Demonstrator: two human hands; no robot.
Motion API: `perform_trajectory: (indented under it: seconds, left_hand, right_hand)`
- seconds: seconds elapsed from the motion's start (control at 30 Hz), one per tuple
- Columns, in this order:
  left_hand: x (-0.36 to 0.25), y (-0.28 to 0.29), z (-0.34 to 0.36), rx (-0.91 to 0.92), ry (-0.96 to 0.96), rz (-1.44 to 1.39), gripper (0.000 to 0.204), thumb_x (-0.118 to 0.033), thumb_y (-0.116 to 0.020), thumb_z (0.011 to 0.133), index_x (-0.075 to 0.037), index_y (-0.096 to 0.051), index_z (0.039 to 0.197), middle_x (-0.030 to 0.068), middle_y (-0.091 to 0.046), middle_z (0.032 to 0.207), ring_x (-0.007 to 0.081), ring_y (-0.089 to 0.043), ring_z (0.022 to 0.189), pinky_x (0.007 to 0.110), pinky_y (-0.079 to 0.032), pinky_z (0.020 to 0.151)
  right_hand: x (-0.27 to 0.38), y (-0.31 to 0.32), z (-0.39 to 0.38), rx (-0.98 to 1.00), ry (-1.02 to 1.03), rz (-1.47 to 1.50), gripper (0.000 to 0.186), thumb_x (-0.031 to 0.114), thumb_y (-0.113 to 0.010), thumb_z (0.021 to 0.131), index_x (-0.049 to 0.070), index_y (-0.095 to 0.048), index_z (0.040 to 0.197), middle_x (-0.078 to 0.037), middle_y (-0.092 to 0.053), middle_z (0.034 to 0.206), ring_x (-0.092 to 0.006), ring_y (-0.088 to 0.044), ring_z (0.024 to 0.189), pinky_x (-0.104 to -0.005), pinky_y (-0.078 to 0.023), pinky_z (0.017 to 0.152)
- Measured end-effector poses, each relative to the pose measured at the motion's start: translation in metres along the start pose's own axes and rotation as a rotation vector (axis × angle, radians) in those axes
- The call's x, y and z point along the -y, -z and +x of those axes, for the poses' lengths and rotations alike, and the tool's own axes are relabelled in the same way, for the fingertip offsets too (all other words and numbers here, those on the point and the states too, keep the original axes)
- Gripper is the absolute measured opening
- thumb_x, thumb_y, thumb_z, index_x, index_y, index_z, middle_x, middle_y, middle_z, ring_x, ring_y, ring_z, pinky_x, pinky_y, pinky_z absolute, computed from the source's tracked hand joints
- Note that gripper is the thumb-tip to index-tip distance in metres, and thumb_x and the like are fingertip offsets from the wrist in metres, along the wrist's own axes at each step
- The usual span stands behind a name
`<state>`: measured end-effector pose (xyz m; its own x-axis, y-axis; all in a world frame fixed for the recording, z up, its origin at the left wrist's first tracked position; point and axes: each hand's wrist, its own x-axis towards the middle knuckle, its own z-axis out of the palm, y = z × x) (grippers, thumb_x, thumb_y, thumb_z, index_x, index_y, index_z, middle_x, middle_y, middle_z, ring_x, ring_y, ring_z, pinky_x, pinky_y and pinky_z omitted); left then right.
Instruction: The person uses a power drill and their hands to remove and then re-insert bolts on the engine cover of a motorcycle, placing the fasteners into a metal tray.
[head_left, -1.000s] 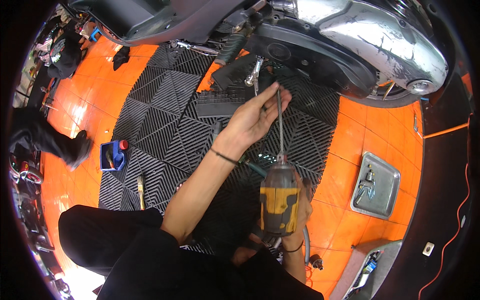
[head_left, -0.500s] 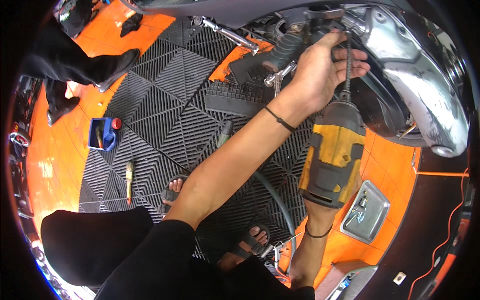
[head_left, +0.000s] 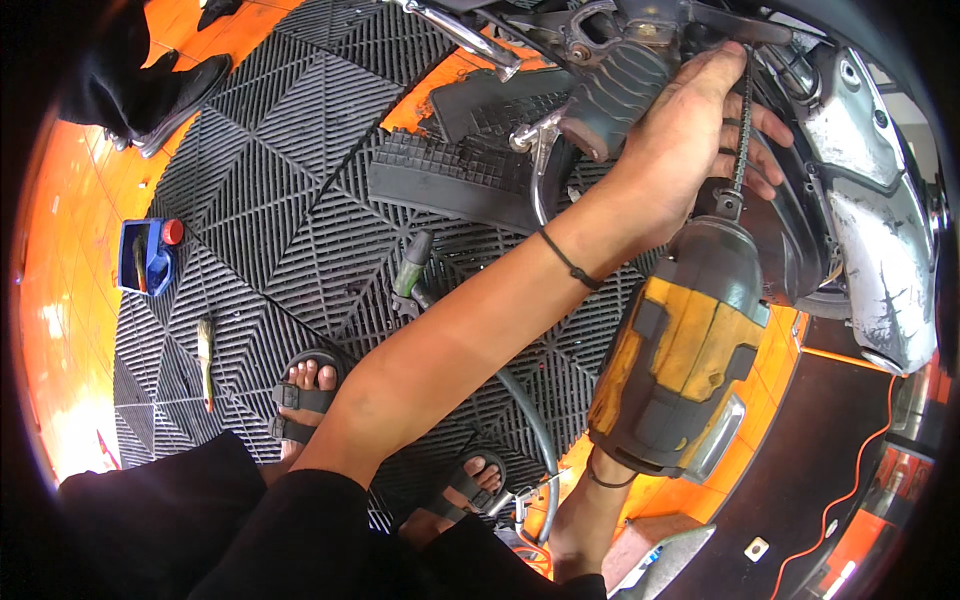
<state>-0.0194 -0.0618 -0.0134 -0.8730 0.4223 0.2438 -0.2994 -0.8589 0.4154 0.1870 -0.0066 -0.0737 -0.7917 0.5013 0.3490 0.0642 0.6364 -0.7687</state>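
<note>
My left hand reaches up to the scooter's underside, its fingers curled loosely around a long slim bit and its thumb near the far end. That bit runs from a yellow-and-black impact driver, held from below by my right hand, whose fingers are mostly hidden behind the tool. Beside my left hand are a ribbed rubber footpeg and a chrome lever. The scooter's scratched silver cover lies to the right. Where the bit's tip meets the scooter is too hidden to make out.
Black grid matting holds rubber pads, a green-handled tool, a brush and a blue container. A hose curves past my feet. Another person's leg stands upper left. A metal tray is partly behind the driver.
My hands, the bit and the impact driver have moved up and right against the scooter's underside over the last second. The other person's feet have shifted on the orange floor.
</note>
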Motion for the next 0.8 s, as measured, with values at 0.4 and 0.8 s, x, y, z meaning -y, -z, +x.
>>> perform_trajectory:
  seconds: [0.4,0.8]
  left_hand:
    - [-0.003,0.003,0.001,0.044,-0.021,0.176,0.061,-0.057,-0.031,0.106,-0.013,-0.032,0.147,0.0199,-0.065,0.094,0.0270,-0.067,0.067,0.040,-0.058,0.055]
    - [-0.005,0.016,0.003,0.112,-0.011,0.329,0.092,-0.082,-0.018,0.093,-0.020,-0.021,0.160,0.0192,-0.065,0.101,0.0250,-0.069,0.071,0.038,-0.061,0.055]
  right_hand:
    - [0.035,-0.016,0.017,-0.015,0.210,-0.074,0.061,0.015,-0.074,0.082,-0.004,-0.052,0.136,-0.021,-0.059,0.133,-0.0382,-0.062,0.111,-0.0424,-0.050,0.092]
    - [0.059,-0.034,0.021,0.037,0.260,-0.047,0.062,0.017,-0.072,0.084,-0.005,-0.050,0.138,-0.023,-0.058,0.134,-0.0387,-0.065,0.109,-0.0408,-0.053,0.089]
